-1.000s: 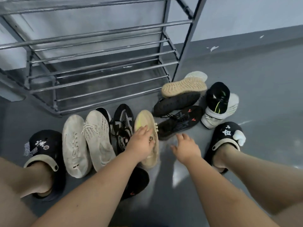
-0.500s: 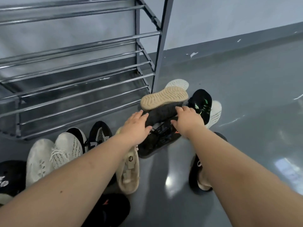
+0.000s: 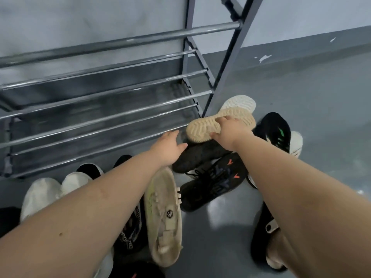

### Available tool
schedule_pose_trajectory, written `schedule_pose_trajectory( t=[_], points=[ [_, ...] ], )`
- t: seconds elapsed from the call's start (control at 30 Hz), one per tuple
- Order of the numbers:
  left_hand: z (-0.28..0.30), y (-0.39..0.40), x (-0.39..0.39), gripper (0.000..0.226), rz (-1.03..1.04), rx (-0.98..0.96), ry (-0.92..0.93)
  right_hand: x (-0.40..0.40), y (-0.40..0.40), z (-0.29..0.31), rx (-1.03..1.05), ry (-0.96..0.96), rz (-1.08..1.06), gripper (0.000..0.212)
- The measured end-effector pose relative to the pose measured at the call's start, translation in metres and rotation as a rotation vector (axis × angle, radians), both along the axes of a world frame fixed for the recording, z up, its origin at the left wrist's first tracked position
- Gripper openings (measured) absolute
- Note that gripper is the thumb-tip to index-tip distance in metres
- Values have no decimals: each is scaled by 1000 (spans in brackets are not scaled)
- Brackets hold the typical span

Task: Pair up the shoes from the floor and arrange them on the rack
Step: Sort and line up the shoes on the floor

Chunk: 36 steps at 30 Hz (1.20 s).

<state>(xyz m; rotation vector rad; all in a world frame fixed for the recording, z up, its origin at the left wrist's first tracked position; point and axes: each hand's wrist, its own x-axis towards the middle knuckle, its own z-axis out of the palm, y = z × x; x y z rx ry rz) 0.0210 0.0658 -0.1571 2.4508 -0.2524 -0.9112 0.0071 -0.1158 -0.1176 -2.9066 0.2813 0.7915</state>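
Several shoes lie on the grey floor before the metal rack (image 3: 124, 115). My right hand (image 3: 230, 130) closes around a black shoe with a tan sole (image 3: 200, 128), lying on its side with the sole facing me by the rack's right post. My left hand (image 3: 167, 146) hovers just left of it, fingers apart, holding nothing. Below lies a black sneaker with red marks (image 3: 212, 185). A cream shoe (image 3: 164, 215) lies under my left forearm. Two white sneakers (image 3: 50, 193) sit at the lower left. A black shoe with green accents (image 3: 278, 131) rests at the right.
The rack's chrome bars hold nothing in view; its dark post (image 3: 226, 69) stands right behind the pile. A white sole (image 3: 239, 103) pokes out behind the tan one. My foot in a black clog (image 3: 265, 233) stands at the lower right. Bare floor (image 3: 311, 93) stretches right.
Both hands moved forward and up past the cream shoe to the pile by the post. My right hand went from the black upper onto the tan sole and closed on it.
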Motion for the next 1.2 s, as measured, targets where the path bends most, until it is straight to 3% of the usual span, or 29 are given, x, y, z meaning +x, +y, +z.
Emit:
schedule_pose_trajectory(
  t=[0.13,0.47,0.63,0.8,0.93,1.03,1.2],
  points=[
    [-24,-11,14,60,218,-134,112,12,7,-18,8,14,2,62],
    [-91,-37,25,59,402,-381,352,54,10,-45,-3,102,5,65],
    [-58,-38,26,44,537,-430,401,54,-2,-48,-50,43,-6,56],
    [-59,-41,23,53,589,-461,396,49,-11,-52,-116,-53,68,62],
    [-60,-46,14,69,536,-502,412,45,-20,-40,-202,28,161,75],
    [-52,-45,5,53,444,-478,352,35,-22,-30,-243,63,225,70],
    [-26,-25,-5,43,468,-540,244,13,-10,-7,-74,9,121,70]
  ],
)
